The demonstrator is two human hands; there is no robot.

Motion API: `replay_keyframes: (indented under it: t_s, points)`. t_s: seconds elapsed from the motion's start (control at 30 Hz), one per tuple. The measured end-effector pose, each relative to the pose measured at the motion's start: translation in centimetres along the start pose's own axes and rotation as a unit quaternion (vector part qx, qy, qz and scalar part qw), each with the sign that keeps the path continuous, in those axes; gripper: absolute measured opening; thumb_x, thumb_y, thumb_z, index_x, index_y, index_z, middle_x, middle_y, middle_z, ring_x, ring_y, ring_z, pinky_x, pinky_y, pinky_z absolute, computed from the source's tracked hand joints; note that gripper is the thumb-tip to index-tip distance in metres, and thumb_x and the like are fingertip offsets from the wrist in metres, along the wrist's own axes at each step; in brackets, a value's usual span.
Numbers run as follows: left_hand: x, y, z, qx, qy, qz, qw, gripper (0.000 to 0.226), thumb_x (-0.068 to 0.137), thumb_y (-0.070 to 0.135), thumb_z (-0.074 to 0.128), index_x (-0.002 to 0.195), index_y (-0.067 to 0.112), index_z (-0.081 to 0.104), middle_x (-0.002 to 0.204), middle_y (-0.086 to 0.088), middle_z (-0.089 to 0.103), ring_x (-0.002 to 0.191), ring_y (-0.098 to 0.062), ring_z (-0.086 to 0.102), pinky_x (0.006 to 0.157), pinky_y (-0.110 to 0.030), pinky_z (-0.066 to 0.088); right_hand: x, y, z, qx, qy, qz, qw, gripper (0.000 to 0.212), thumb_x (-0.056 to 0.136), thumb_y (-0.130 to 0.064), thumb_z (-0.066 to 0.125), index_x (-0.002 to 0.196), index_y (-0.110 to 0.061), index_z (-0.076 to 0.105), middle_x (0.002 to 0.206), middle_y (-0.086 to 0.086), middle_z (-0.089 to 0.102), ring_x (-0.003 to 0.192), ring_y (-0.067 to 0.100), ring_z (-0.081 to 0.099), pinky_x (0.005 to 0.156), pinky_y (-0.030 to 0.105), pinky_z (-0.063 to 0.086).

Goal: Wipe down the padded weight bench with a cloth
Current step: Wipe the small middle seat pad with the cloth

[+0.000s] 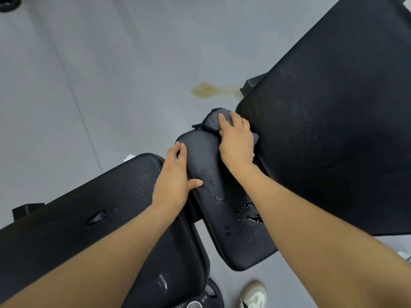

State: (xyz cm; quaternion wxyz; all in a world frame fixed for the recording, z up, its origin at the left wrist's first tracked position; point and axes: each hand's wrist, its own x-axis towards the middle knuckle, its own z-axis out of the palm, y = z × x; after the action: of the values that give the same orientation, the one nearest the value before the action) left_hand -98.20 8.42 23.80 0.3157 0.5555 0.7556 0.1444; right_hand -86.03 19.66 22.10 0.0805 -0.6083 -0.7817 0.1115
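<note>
Grey cloth (213, 121), soft, light and bunched, lies at the far end of the weight bench's narrow pad (222, 174), gathered under the right hand (236, 143), whose fingers curl over it. The pad's vinyl looks firm and probably slick, bearing water droplets (249, 212). The left hand (175, 174) clasps its left edge, thumb on top.

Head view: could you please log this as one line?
right hand holds cloth on pad; left hand grips pad edge; pad wet

Bare left hand (175, 174) and right hand (237, 143), bare forearms (322, 230), short nails; shoe (253, 293) seemingly pale.
</note>
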Motion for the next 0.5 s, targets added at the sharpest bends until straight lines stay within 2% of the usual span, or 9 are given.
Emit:
replay_keyframes:
  t_s: [0.13,0.2,0.27,0.33,0.4,0.5]
  points:
    - [-0.1,0.4,-0.3,-0.006,-0.007,-0.014,1.000,0.095,0.080,0.020,0.072,0.150,0.015,0.009,0.157,0.004,0.006,0.142,-0.015,0.024,0.109,-0.031,0.033,-6.7,1.9,-0.5,0.031,0.028,-0.045,0.998,0.055,0.078,0.007,0.062,0.129,-0.012,0.054,0.138,0.016,0.049,0.115,0.032,0.049,0.091,0.039,0.048]
    - [-0.1,0.6,-0.5,-0.009,-0.010,-0.017,1.000,0.095,0.080,0.019,0.072,0.150,0.014,0.009,0.157,0.003,0.006,0.141,-0.016,0.025,0.109,-0.030,0.033,-10.9,2.9,-0.7,0.039,0.029,-0.055,0.997,0.059,0.070,0.011,0.069,0.124,-0.012,0.060,0.131,0.014,0.056,0.109,0.028,0.051,0.088,0.039,0.051]
    - [-0.1,0.8,-0.6,-0.007,-0.011,-0.020,1.000,0.095,0.080,0.020,0.072,0.150,0.014,0.008,0.157,0.004,0.006,0.140,-0.015,0.027,0.108,-0.029,0.034,-10.7,3.1,-0.6,0.047,0.033,-0.046,0.997,0.059,0.068,0.012,0.071,0.121,-0.011,0.061,0.128,0.014,0.058,0.108,0.030,0.056,0.085,0.041,0.054]
    - [-0.2,0.9,-0.6,-0.002,-0.011,-0.022,1.000,0.094,0.081,0.021,0.071,0.150,0.015,0.008,0.157,0.005,0.006,0.139,-0.015,0.029,0.105,-0.028,0.036,-7.6,2.0,-0.3,0.051,0.031,-0.026,0.998,0.051,0.076,0.009,0.065,0.123,-0.010,0.060,0.130,0.015,0.056,0.112,0.034,0.054,0.086,0.042,0.051]
    - [-0.2,0.8,-0.5,-0.002,-0.010,-0.021,1.000,0.094,0.082,0.020,0.070,0.151,0.016,0.007,0.157,0.006,0.005,0.138,-0.014,0.030,0.104,-0.028,0.037,-3.0,0.3,-0.3,0.050,0.017,-0.001,0.999,0.045,0.089,0.001,0.051,0.132,-0.013,0.052,0.140,0.013,0.045,0.124,0.032,0.042,0.094,0.040,0.041]
    - [-0.2,0.7,-0.3,-0.012,-0.008,-0.018,1.000,0.094,0.082,0.014,0.069,0.151,0.016,0.005,0.157,0.007,0.003,0.138,-0.015,0.029,0.106,-0.029,0.034,0.7,-0.4,-0.2,0.039,-0.007,0.030,0.999,0.045,0.095,-0.004,0.040,0.138,-0.017,0.043,0.146,0.008,0.036,0.128,0.028,0.033,0.094,0.036,0.035]
